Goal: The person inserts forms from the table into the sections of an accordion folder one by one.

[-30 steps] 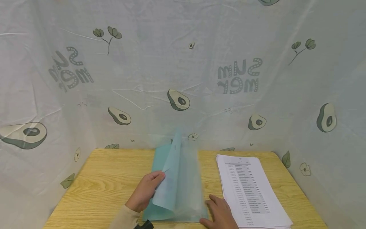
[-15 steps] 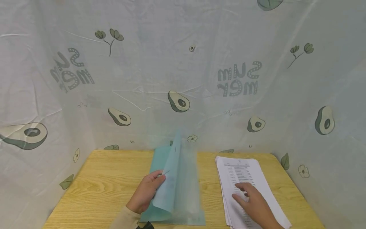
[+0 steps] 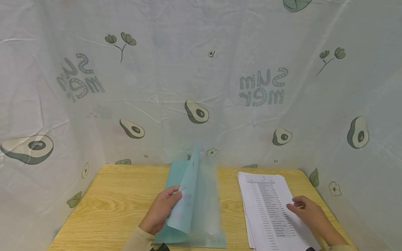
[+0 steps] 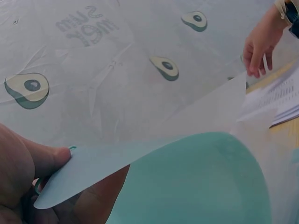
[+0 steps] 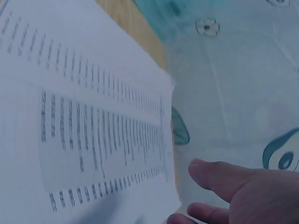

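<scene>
A translucent blue-green plastic folder (image 3: 183, 212) stands partly open in the middle of the wooden table, its cover bent up and a clear sheet (image 3: 207, 202) to the right of it. My left hand (image 3: 161, 210) pinches the cover's left edge, thumb on top; in the left wrist view the cover curves away from the thumb (image 4: 49, 156). At the right lies a stack of printed paper (image 3: 267, 209). My right hand (image 3: 312, 213) hovers over the stack's right edge, fingers loosely bent and holding nothing. The right wrist view shows its thumb (image 5: 219, 175) apart from the page.
The wooden table (image 3: 119, 198) carries the folder and the papers. A pale curtain (image 3: 157, 87) printed with avocados rises behind the table and along both sides. Beneath the top page, the edges of other sheets stick out at the stack's left.
My right hand has left the folder's lower right corner, passed over the paper stack and moved to its right edge. The left hand still holds the bent-up cover.
</scene>
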Motion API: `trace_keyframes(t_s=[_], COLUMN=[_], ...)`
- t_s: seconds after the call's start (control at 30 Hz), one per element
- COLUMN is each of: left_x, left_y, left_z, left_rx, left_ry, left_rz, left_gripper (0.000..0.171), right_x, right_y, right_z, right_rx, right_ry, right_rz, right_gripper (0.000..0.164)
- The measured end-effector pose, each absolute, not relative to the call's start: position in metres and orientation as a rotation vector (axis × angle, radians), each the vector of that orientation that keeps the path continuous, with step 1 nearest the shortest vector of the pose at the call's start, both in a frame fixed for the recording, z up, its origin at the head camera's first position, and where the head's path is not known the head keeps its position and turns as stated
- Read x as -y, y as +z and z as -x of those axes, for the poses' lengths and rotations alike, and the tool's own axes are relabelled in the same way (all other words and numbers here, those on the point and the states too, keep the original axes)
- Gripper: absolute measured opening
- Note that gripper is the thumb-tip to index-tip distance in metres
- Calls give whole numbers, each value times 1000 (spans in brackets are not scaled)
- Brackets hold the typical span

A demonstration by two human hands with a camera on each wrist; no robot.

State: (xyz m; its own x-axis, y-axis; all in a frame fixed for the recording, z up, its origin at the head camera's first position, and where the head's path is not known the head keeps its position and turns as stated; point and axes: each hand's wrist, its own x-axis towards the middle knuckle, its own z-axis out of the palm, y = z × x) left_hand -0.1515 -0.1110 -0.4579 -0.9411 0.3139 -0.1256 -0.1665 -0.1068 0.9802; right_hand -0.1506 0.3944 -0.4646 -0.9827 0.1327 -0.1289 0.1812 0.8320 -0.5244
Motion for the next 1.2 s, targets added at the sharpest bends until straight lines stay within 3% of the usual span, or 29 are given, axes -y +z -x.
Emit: trace_keyframes(t_s=[0.27, 0.63, 0.93, 1.2], left_x=[110, 107, 106, 104], left_y=[-460, -463, -459, -460], left_z=[153, 153, 153, 153], left_rx=[-1832, -1828, -1824, -1841], left_ry=[2126, 2093, 2098, 2093], left_rz=[-179, -208, -194, -200], left_gripper=[46, 44, 44, 43], right_x=[-423, -429, -424, -426], right_y=[-479, -494, -499, -503], right_z=[156, 154, 158, 160], right_rx=[-2795, -2727, -2718, -2717], right_ry=[-819, -826, -878, -918], right_rz=[-381, -542, -574, -600], right_gripper=[77, 64, 63, 47])
